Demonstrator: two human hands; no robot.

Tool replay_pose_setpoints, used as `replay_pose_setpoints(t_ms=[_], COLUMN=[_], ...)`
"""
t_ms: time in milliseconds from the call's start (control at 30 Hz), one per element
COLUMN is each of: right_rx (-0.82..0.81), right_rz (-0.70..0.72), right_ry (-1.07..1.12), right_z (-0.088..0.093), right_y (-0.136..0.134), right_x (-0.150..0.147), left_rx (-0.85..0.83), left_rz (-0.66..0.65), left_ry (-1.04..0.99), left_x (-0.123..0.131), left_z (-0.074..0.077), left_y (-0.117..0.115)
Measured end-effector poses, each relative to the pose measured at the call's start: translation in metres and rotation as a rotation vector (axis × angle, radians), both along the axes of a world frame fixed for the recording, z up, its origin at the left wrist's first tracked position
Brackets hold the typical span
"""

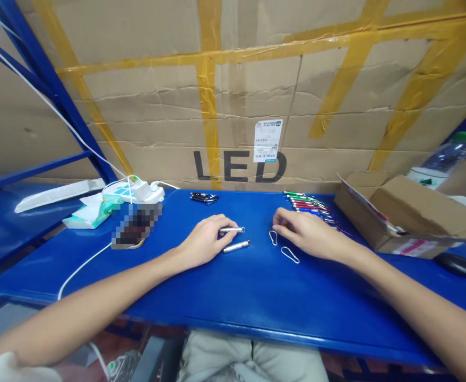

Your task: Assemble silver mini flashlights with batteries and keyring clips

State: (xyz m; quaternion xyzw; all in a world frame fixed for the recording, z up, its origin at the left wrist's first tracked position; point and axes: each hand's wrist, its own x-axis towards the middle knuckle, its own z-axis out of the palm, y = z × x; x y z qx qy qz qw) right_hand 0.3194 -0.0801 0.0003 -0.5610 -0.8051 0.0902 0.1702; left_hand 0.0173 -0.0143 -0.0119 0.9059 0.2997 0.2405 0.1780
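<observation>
From where I stand, the left hand [205, 237] lies low over the blue tabletop [225, 292], its fingers bent over a slim silver cylinder [235, 229] and holding it between fingertips and thumb. The metal is smooth and bright, and its exposed end, fitted with a small ring, points toward the right hand [308, 232]. Just below, near the thumb, a second silver cylinder [236, 246] lies loose and slightly slanted, with fine dark markings along its barrel.

The right hand is curled, index finger and thumb close together; I cannot tell whether anything sits between them. Just beside its thumb rests a small metal clip [273, 237], a pear-shaped loop of shiny wire, and below the palm lies a longer clip [290, 255] of the same rounded form.

Past that hand, slender metallic tubes [302, 203] in green, red and blue lie side by side in a glossy row. Black cylinders [204, 198] form a little bundle near the back edge. An open box [408, 246] of dull brown card stands at the right, a smooth, rounded black mouse [458, 265] beside it. Behind everything rises creased cardboard [157, 111], crossed by wrinkled, shiny yellow tape [208, 106].
</observation>
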Motion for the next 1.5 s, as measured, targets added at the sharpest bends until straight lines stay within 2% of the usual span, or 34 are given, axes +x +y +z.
replay_pose_setpoints(t_ms=[167,233,333,400,533,633,867,967,1100,1200,1367,1500], right_rx=[-0.038,-0.055,-0.054,-0.073,-0.092,-0.026,0.171,0.16,0.013,-0.048,-0.017,0.079], right_rz=[0.211,0.162,-0.037,-0.086,0.02,0.105,0.149,0.137,0.141,0.176,0.177,0.171], right_ry=[0.079,0.085,0.012,-0.047,-0.021,-0.052,-0.228,-0.078,0.333,0.536,0.541,0.52], right_z=[0.002,0.003,0.002,-0.001,-0.007,-0.009,-0.009,-0.008,-0.009,-0.01,-0.008,-0.009], right_y=[-0.001,-0.002,-0.004,-0.006,-0.007,-0.008,-0.01,-0.009,-0.009,-0.01,-0.013,-0.016], right_x=[0.002,-0.001,-0.01,-0.015,-0.017,-0.015,-0.023,-0.025,-0.029,-0.036,-0.045,-0.047], left_rx=[0.018,0.019,0.024,0.031,0.028,0.019,0.036,0.035,0.029,0.029,-0.044,-0.019], left_rz=[-0.004,-0.001,0.006,0.002,-0.031,-0.046,-0.074,-0.084,-0.116,-0.13,-0.149,-0.172], left_ry=[-0.028,-0.047,-0.058,-0.056,-0.05,-0.048,-0.048,-0.072,-0.101,-0.115,-0.162,-0.151], left_x=[-0.001,-0.001,-0.001,-0.001,0.0,0.0,0.001,0.0,-0.001,-0.001,0.0,0.0], left_z=[0.003,0.004,0.005,0.006,0.006,0.006,0.008,0.01,0.011,0.011,0.011,0.01], left_y=[-0.001,-0.002,-0.002,-0.002,-0.003,-0.004,-0.006,-0.008,-0.01,-0.011,-0.012,-0.013])
